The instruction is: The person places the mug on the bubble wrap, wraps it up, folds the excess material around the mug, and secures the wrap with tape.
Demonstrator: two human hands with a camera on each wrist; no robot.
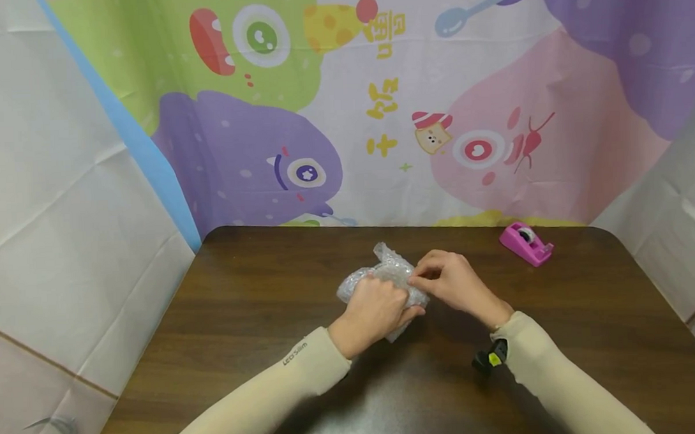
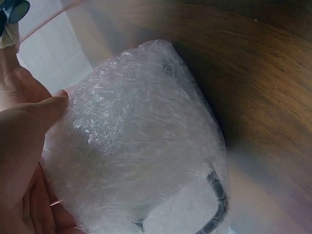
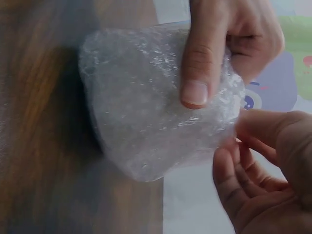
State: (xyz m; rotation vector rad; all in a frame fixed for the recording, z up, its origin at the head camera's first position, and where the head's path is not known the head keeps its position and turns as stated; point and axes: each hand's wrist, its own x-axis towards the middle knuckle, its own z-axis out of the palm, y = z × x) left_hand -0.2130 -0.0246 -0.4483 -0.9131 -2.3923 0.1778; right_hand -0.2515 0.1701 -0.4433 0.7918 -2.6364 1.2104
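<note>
A bundle of clear bubble wrap (image 1: 392, 266) is held above the table in front of me. Through the wrap, the left wrist view shows a dark curved band (image 2: 219, 204) on the thing inside; the rest of that thing is hidden. My left hand (image 1: 379, 305) grips the bundle, its thumb (image 3: 197, 83) lying flat across the wrap in the right wrist view. At the bundle's right side, my right hand (image 1: 453, 280) pinches the edge of the wrap between thumb and fingers.
Toward the back right of the brown wooden table (image 1: 241, 297) stands a pink tape dispenser (image 1: 526, 242). A printed cartoon curtain (image 1: 381, 190) hangs behind the table's far edge. Pale panels flank both sides.
</note>
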